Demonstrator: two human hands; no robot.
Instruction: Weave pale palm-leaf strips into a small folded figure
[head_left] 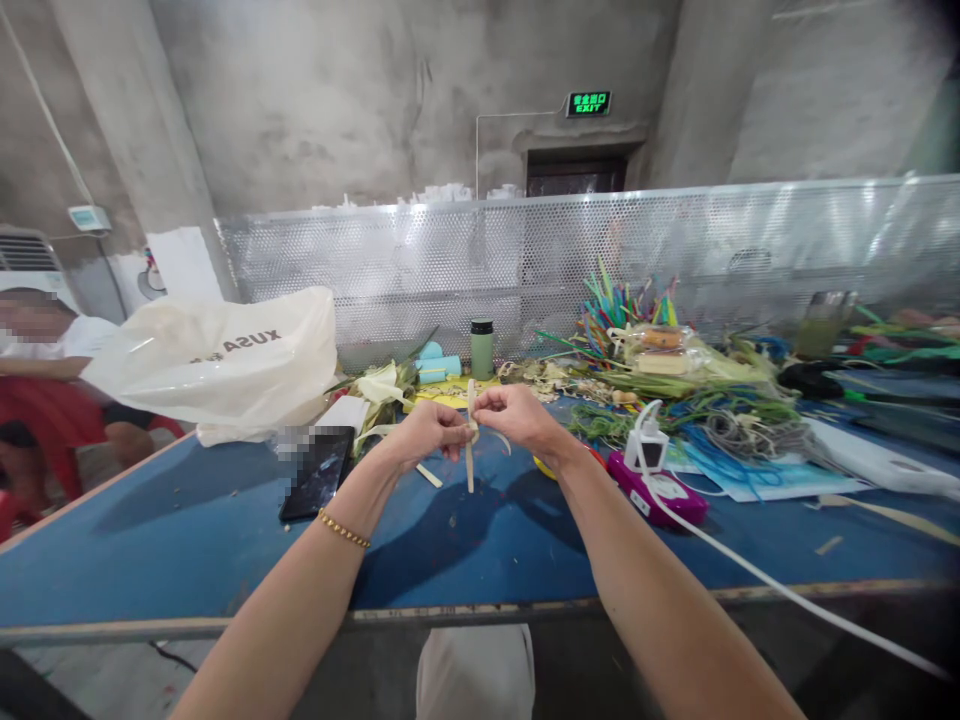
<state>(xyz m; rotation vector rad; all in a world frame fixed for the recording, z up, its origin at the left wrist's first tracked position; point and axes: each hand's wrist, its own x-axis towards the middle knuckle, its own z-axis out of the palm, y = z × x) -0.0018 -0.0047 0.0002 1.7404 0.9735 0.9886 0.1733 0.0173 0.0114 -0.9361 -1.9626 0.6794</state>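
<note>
Above the blue table, my left hand (435, 432) and my right hand (511, 412) meet at a pale, flat woven strip (470, 465), which looks like straw or palm leaf. The strip hangs upright, its lower end below my fingers and its upper end sticking up between them. My left fingers pinch it near the middle, where another pale band seems to cross it. Just above, the fingertips of my right hand are closed at its upper part. A loose curved end shows below my right hand. On the table just beneath lies a short pale strip (430, 475).
A tablet (319, 475) and a large white plastic bag (225, 350) are at the left. A green bottle (482, 350) stands at the back. Right are a purple power strip (660, 495) with a white cable, and piled coloured strips (622, 310). A person (45, 370) sits far left.
</note>
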